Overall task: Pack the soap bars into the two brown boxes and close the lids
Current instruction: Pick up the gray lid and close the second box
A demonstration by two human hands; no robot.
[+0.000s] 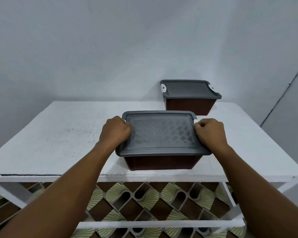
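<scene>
Both hands are on the near box (162, 162), which sits close to the front edge of the white table (58, 134) with its grey near lid (160, 134) laid flat on top. The left hand (115, 131) and the right hand (210, 133) are balled tight over the lid's two short ends, fingers curled down round the edges; what the fingertips catch underneath is hidden from where I stand. No soap bars are visible anywhere, so I take them to be inside, under the lids. The far box (189, 106) stands at the back against the wall with its far lid (187, 88) on and a white latch (163, 87) showing at its corner. The trouble I would watch for is uneven pressure: if one fist bears down harder, the lid may seat on one end and spring up at the other. A hard shove could also skid the box toward the table's front edge, which is near. And a bar standing proud inside would stop the lid from closing at all.
</scene>
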